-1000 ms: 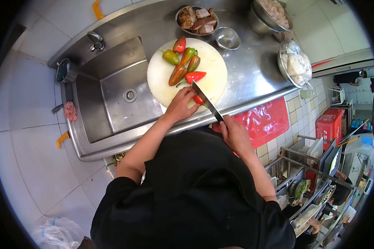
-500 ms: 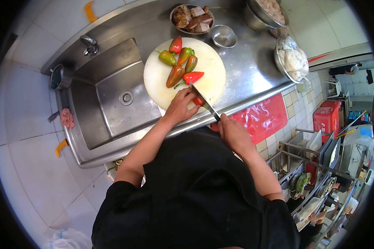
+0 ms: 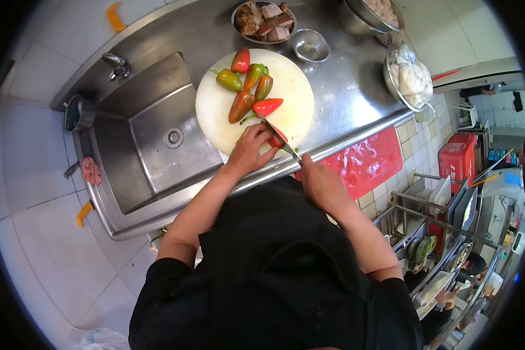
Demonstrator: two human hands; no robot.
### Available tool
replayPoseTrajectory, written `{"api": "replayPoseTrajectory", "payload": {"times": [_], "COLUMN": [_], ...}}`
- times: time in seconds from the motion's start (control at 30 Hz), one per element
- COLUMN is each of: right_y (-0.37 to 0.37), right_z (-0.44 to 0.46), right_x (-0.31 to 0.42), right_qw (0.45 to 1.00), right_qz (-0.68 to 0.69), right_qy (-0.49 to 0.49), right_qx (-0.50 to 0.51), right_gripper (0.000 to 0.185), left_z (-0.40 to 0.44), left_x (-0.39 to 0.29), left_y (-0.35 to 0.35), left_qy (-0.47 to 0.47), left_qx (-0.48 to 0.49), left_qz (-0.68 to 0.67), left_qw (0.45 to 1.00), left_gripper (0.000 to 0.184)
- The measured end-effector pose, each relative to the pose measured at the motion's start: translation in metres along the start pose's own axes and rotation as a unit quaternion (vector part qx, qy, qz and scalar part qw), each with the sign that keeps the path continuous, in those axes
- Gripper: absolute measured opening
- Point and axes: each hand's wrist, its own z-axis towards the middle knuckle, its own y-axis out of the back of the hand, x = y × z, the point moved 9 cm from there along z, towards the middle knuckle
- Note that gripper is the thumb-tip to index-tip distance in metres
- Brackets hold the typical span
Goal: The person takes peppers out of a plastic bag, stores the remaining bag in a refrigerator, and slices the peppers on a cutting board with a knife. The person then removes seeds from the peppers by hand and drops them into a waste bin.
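Note:
On the round white cutting board (image 3: 216, 128), my left hand (image 3: 252, 150) holds a red pepper (image 3: 275, 141) near the board's front edge, its fingertips bent against it. My right hand (image 3: 322, 182) grips a kitchen knife (image 3: 284, 139) by the handle. Its blade lies across the pepper, with red showing on both sides; how deep the edge sits I cannot tell. Farther back on the board are another bright red pepper (image 3: 268, 107), a brownish-orange pepper (image 3: 241, 106), a green pepper (image 3: 228, 80), a red one (image 3: 241, 60) and other green-orange ones.
A steel sink (image 3: 157, 146) lies left of the board. Behind stand a bowl of meat chunks (image 3: 268, 26) and a small steel bowl (image 3: 310, 46). At right sits a bowl with bagged white food (image 3: 411, 81). A red plastic sheet (image 3: 364, 163) lies below the counter edge; a dish rack (image 3: 420, 233) stands right.
The knife has slid slightly forward and left over the pepper, my right hand moving with it. My left hand keeps its hold. The whole view has shifted a little.

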Motion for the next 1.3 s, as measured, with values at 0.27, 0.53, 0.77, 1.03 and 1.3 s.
{"api": "replayPoseTrajectory", "payload": {"times": [0.27, 0.53, 0.77, 1.03, 1.3], "right_y": [-0.045, -0.011, 0.028, -0.005, -0.044], "right_z": [0.031, 0.008, -0.044, -0.075, -0.100], "right_x": [-0.024, -0.040, -0.091, -0.147, -0.170], "right_qw": [1.000, 0.994, 0.939, 0.912, 0.876], "right_qz": [-0.013, 0.099, 0.240, 0.241, 0.332], "right_qy": [-0.006, -0.042, -0.120, -0.171, -0.186], "right_qx": [0.013, -0.036, -0.214, -0.284, -0.296], "right_gripper": [0.014, 0.025, 0.022, 0.023, 0.020], "left_z": [0.002, -0.003, 0.028, 0.103, 0.127], "left_x": [0.000, -0.001, -0.022, -0.045, 0.013], "left_y": [-0.004, -0.008, -0.044, -0.098, -0.002], "left_qy": [0.015, 0.019, 0.046, 0.002, 0.102], "left_qx": [0.029, -0.001, -0.058, 0.089, 0.132], "left_qz": [0.002, 0.011, -0.010, -0.065, 0.328], "left_qw": [0.999, 1.000, 0.997, 0.994, 0.930], "left_gripper": [0.046, 0.044, 0.043, 0.046, 0.043]}}
